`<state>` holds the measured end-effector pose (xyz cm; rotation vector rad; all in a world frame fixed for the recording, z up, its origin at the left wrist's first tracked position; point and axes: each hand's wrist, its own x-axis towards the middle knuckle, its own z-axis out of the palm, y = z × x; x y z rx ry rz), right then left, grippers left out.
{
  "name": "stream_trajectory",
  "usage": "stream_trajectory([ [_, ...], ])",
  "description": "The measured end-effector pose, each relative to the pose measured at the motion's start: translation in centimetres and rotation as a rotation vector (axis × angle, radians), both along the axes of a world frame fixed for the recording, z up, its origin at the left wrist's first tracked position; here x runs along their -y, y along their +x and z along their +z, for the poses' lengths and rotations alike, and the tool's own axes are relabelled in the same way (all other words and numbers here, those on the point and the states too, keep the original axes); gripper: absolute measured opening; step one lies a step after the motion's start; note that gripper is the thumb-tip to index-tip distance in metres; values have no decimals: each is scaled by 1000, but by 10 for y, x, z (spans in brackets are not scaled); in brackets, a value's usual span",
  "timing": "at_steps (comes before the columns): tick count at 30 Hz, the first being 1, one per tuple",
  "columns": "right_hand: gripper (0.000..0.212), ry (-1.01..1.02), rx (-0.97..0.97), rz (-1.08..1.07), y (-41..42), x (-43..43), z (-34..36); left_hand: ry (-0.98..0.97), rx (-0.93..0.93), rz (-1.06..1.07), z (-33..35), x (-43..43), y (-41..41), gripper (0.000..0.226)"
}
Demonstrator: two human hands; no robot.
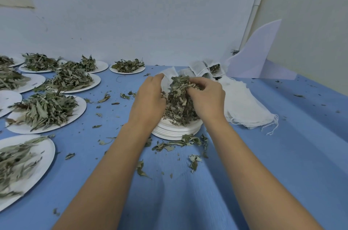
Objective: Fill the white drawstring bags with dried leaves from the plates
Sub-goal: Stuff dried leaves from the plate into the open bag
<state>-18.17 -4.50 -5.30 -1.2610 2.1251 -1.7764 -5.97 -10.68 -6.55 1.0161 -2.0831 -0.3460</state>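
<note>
Above plate stack [175, 132]: left hand [150, 96] pinches drawstring bag [169, 73] mouth; right hand [207, 98] grips dried leaves [178, 99]. Risk: mouth sags, leaves spill onto worktop [273, 154].

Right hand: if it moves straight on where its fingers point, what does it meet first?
Probably the white drawstring bag that the left hand holds; the right hand grips dried leaves. Depth is unclear.
</note>
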Motion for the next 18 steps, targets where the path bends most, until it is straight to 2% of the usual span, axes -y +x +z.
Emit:
stream_trajectory([
  [4,34,61,-164,34,10,-1,-4,-18,-55,0,2,-3,-2,61],
  [8,34,-2,-261,36,17,-2,-3,-32,44,-15,0,-7,-6,60],
  [11,34,10,-297,142,26,-2,-1,-32,43,-7,-2,-7,-7,54],
  [15,29,43,-201,253,33,-2,-3,-43,16,6,-3,-5,-4,47],
  [18,28,45,-105,298,33,-1,-4,-40,4,6,-3,-6,-4,54],
])
